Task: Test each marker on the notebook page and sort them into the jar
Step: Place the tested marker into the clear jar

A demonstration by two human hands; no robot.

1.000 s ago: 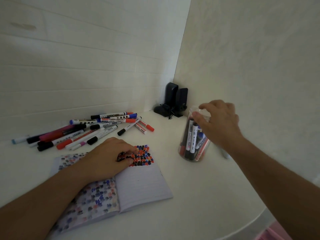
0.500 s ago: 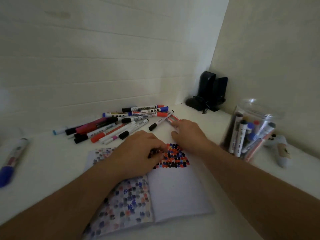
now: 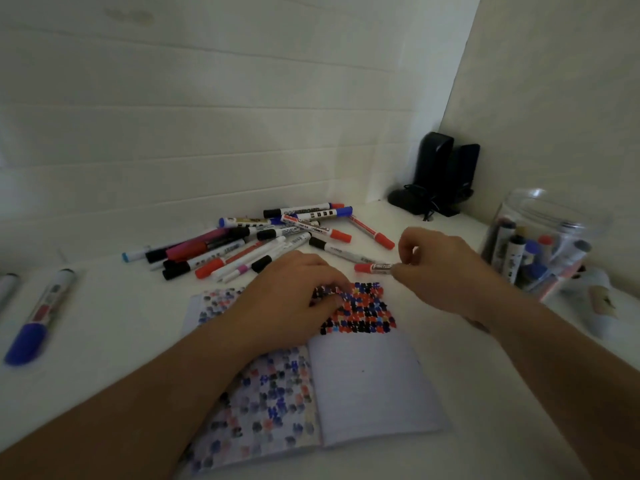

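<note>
**Next marker picked, cap not yet off**

The right hand (image 3: 446, 268) pinched a red-capped marker (image 3: 374, 267) at its barrel end, just beyond the notebook (image 3: 367, 386) at about one o'clock. The left hand (image 3: 294, 292) lay on the open pages with fingers curled lightly, holding them flat and gripping nothing. The untested pile (image 3: 263, 244) sat at eleven o'clock; the jar (image 3: 540, 244), part-filled, stood at two o'clock. This looked like the fetch step. Next it likely needed uncapping, then a dab on a bare patch of page.
</note>
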